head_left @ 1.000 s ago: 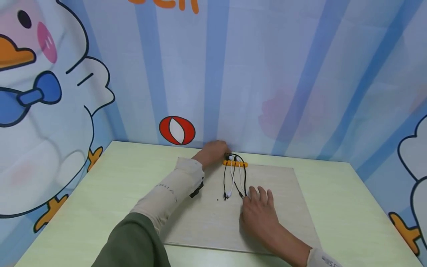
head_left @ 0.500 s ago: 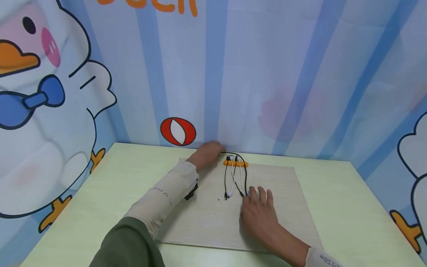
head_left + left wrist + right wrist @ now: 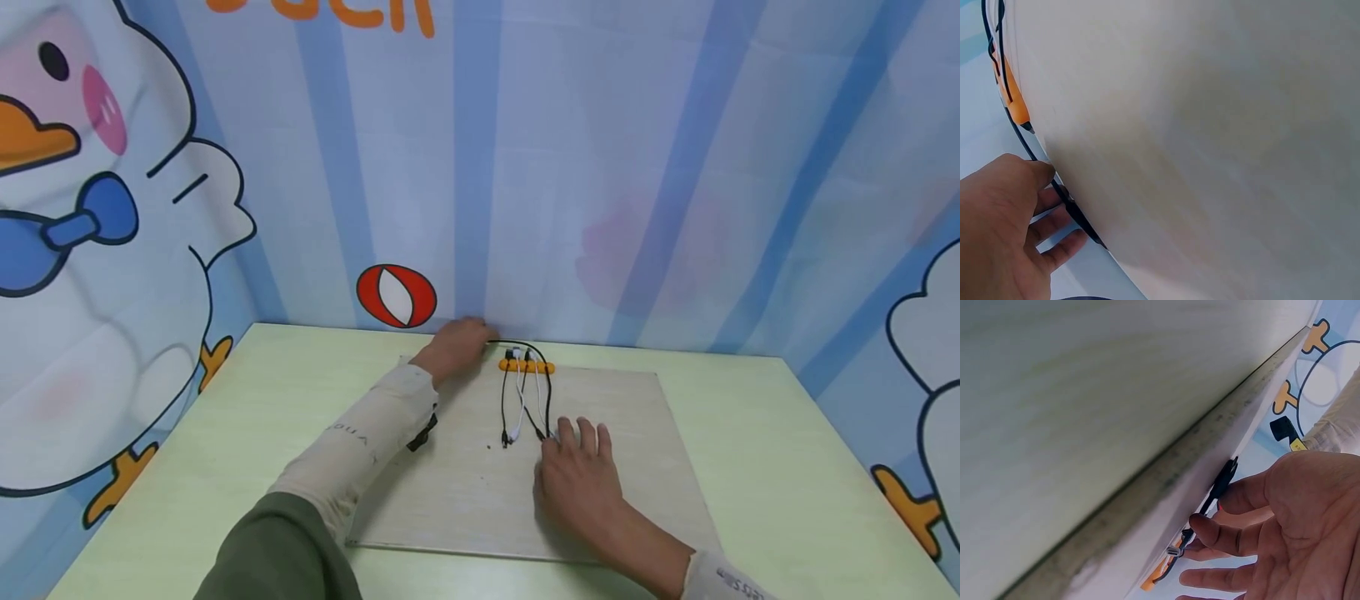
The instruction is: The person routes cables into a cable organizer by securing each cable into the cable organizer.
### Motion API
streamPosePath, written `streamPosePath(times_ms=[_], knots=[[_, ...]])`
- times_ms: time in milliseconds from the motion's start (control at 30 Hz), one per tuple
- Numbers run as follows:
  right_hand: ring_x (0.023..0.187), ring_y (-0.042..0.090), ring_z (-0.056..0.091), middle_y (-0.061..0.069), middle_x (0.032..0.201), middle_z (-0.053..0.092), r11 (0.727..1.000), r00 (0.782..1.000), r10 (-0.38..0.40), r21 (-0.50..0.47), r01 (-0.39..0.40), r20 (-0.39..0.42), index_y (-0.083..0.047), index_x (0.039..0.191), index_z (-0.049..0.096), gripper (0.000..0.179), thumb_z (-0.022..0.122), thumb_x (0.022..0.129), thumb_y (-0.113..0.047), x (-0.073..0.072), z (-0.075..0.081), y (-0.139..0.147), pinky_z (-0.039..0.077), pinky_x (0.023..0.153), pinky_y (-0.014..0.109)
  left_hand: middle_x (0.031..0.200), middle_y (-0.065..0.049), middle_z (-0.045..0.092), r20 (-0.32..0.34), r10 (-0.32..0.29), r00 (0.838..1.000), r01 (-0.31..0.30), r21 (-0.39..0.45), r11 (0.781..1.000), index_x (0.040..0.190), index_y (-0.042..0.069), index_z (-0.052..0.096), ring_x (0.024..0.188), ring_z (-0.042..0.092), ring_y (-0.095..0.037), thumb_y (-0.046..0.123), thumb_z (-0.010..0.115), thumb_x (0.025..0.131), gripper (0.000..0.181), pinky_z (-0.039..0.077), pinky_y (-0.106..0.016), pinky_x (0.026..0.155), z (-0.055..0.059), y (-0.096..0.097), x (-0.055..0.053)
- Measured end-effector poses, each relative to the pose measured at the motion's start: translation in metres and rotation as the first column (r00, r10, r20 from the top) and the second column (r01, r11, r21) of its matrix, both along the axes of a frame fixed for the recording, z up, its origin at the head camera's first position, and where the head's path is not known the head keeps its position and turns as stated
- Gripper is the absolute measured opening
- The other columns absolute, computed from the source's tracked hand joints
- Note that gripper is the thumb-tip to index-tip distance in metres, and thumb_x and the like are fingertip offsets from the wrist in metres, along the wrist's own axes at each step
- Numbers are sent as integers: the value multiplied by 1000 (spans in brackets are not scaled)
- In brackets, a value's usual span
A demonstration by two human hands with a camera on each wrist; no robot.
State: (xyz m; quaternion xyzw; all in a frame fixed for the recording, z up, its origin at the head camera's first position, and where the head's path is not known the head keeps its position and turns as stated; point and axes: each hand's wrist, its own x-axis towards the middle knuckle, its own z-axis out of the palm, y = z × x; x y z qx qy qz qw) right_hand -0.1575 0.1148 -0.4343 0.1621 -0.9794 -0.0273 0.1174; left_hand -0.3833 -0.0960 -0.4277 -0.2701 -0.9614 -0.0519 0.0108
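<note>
My left hand [image 3: 453,343] is at the back of the board, left of an orange cable clip [image 3: 532,367]. Between its thumb and fingers it pinches a black cable [image 3: 1025,145], close to a long black plug [image 3: 1085,222]. That cable [image 3: 550,392] arcs over the clip and runs down to my right hand [image 3: 581,475]. In the right wrist view, the thumb and index finger pinch the cable's other black end [image 3: 1222,480], with the remaining fingers spread. Several other black and white cables [image 3: 521,408] sit in the clip, their lower ends lying on the board.
A pale square board [image 3: 622,442] lies on the light green table [image 3: 757,433]. Behind the table hangs a blue striped backdrop [image 3: 540,183] with cartoon ducks. A few small dark specks dot the board left of the right hand.
My left hand has moved left, away from the clip, drawing the black cable's upper end out sideways. The right hand has stayed almost in place on the lower end.
</note>
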Motion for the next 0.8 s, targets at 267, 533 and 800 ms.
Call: streamPosePath(times_ms=[267,533,800], knots=[[142,50,56,26,146,66,1000,998,-22,-3,22,57,3,115,77,28,73,106,-23,-3,3,-4,42,123,70,133,-13,76,9,18,1000,-18,-17,1000,144,13,73,122,71,-31,8,61,115,32,59,-48,110,-3,-4,-2],[146,51,55,26,149,65,999,993,-33,-17,35,109,2,118,78,32,71,109,-28,-8,5,-2,41,125,71,142,-14,74,-26,62,998,-64,-78,995,153,16,68,129,70,-33,10,59,116,39,59,-51,112,-4,-3,-2],[145,54,55,30,151,65,998,995,17,-54,-12,100,3,129,70,33,70,110,-23,-26,21,16,44,122,70,159,-16,65,17,124,992,-124,4,992,160,14,61,146,61,-40,27,58,117,46,50,-64,121,-3,-12,11]])
